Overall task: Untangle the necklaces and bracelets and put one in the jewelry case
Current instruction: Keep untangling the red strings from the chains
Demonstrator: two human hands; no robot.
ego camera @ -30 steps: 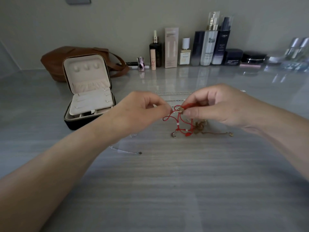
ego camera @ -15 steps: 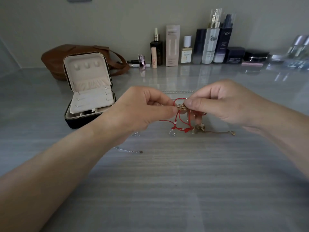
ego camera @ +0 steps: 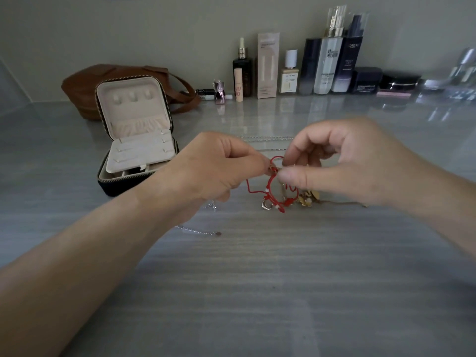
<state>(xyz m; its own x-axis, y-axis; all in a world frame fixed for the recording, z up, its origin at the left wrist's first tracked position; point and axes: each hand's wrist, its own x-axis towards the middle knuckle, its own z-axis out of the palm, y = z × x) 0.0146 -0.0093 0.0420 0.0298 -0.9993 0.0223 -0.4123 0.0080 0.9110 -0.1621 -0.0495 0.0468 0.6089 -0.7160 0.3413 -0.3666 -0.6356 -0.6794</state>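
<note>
Jewelry case (ego camera: 134,140) at ten o'clock: lid up, cream padded lining | red cord bracelet (ego camera: 270,186) at centre, tangled with gold chain (ego camera: 309,198), trailing onto table (ego camera: 257,279) | left hand (ego camera: 216,171), right hand (ego camera: 347,163) both pinch cord

Passage over front tabletop (ego camera: 257,292); jewelry case (ego camera: 134,117) blocks left, bottles (ego camera: 332,55) line back.

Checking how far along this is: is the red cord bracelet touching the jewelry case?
Apart. The head view shows the red cord bracelet pinched by the left hand and right hand, well to the right of the open jewelry case.
</note>
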